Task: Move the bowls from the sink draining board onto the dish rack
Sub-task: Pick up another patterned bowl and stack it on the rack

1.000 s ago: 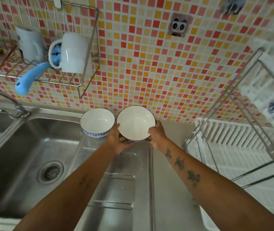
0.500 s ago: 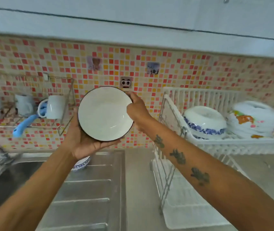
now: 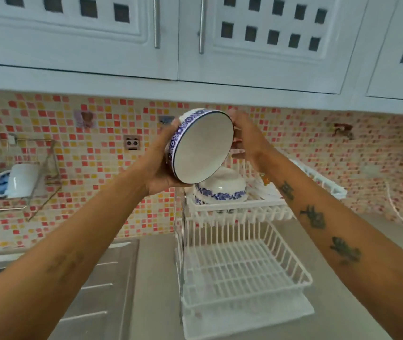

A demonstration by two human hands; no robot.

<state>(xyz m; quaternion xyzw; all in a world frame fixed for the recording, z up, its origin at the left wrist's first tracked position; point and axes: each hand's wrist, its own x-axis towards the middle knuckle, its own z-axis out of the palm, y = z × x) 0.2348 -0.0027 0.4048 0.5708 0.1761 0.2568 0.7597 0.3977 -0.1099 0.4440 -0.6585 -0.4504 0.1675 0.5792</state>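
I hold a white bowl (image 3: 204,148) with a blue patterned band high in the air, tilted on its side with its inside facing me and to the right. My left hand (image 3: 160,165) cups its base and lower rim. My right hand (image 3: 247,141) touches its right rim with fingers spread. Directly below it, an upside-down blue-and-white bowl (image 3: 221,190) rests on the top tier of the white two-tier dish rack (image 3: 239,212). The rack's lower tier (image 3: 242,268) holds nothing. The steel draining board (image 3: 102,285) lies at lower left; no bowl on it is in view.
White wall cupboards (image 3: 195,40) hang close above the held bowl. A wire wall shelf (image 3: 36,187) with a white mug (image 3: 21,180) sits at left against the mosaic tiles. A steel counter (image 3: 156,278) runs between draining board and rack. A white cord (image 3: 401,212) hangs at right.
The bowl has been lifted off the draining board, carried up and right over the rack's top tier, and tipped onto its side. My view has swung up toward the cupboards.
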